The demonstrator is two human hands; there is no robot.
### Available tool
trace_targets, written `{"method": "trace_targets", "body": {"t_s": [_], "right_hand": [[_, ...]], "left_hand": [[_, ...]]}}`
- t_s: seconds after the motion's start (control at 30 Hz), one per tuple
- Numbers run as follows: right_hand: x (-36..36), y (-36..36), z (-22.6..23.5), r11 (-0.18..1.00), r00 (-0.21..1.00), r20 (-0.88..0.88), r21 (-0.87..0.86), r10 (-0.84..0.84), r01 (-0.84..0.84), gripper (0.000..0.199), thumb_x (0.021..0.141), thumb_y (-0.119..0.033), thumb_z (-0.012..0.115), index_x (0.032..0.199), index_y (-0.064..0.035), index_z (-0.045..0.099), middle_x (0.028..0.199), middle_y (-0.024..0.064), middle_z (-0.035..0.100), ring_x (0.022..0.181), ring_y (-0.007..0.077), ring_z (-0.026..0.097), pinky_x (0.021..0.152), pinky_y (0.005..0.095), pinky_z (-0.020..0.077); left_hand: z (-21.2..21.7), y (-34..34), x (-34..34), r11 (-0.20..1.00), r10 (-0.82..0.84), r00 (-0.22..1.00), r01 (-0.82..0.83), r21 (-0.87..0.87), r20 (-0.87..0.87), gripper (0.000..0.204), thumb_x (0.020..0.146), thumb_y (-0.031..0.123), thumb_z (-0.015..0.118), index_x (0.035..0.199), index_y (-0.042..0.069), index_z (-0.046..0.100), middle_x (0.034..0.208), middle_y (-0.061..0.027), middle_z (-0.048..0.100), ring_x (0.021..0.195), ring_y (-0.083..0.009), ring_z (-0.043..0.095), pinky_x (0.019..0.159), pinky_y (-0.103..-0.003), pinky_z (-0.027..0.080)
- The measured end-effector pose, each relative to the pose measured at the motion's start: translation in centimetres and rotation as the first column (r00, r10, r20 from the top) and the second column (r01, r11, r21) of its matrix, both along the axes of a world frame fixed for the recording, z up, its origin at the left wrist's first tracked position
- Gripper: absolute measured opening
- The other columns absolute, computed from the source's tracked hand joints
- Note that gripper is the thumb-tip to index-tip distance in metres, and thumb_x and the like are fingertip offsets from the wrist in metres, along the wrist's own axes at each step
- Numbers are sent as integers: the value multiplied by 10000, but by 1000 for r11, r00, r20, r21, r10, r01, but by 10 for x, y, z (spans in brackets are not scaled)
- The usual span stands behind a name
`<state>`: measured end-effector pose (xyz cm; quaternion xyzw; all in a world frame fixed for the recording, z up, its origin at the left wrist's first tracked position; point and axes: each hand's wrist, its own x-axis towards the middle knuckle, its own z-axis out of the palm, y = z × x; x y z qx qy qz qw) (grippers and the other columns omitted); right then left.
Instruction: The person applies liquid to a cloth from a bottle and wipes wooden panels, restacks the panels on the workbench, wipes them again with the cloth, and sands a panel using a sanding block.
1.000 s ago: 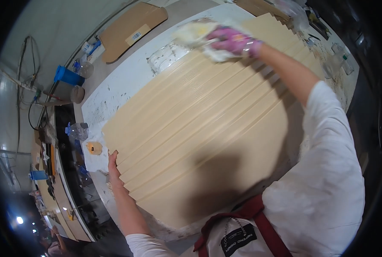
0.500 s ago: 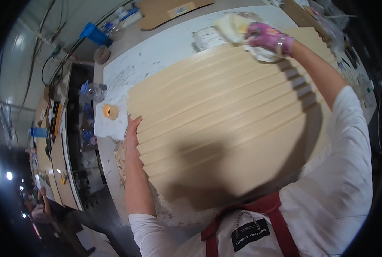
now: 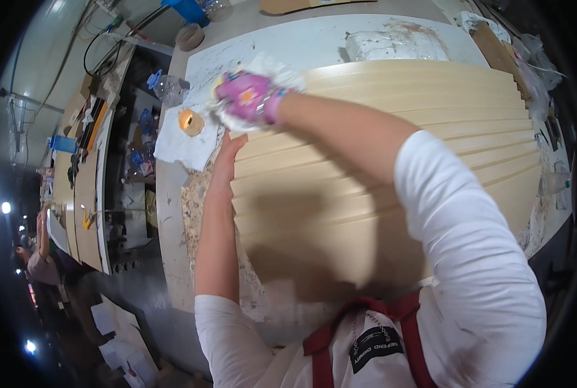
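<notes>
Right hand (image 3: pixel 244 96): gloved and palm down, its fingers bunched over a crumpled white cloth (image 3: pixel 287 76), perhaps to press it flat at the corner of the ridged board (image 3: pixel 476 136).
Left hand (image 3: pixel 227 155): bare, just below those fingers, thumb at the board's edge, likely steadying it; the other fingers are hidden, so I can't tell their grip.
Board: right of both hands' fingers, lying on the table (image 3: pixel 301 42).
Tub (image 3: pixel 190 122): left of the gloved fingers, seemingly for easy reach, on a white sheet (image 3: pixel 180 147) that probably catches drips.
</notes>
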<state>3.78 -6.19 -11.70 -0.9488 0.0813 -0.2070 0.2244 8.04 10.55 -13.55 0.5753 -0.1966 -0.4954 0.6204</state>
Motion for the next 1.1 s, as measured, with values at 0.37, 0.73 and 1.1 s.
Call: {"method": "trace_targets", "body": {"t_s": [0.37,0.73,1.1], "right_hand": [[-497,-235,-8,359,524,-85,637,-848,683,400,825,-193,588,1200,-64,534,1119,132,559,1077,265,514,924,348,415],[-71,38,16,995,994,-74,-63,-78,73,269,755,-167,607,1020,-117,608,957,124,568,908,316,568,770,406,468],[-151,-12,26,939,935,-151,-178,-322,294,263,754,-182,598,985,-57,582,922,131,582,854,296,604,722,379,493]], "left_hand": [[-8,162,-76,1000,3,948,-1,-8,318,813,808,254,553,1456,93,89,1500,-131,169,1375,-271,185,1098,-407,167],[-35,168,-126,970,183,869,-234,57,461,912,724,-3,687,1431,50,113,1296,-148,389,1159,-244,431,951,-357,406],[-38,170,-128,975,199,791,-218,-38,579,838,706,68,713,1390,24,231,1297,-186,404,1161,-305,448,974,-384,374]]}}
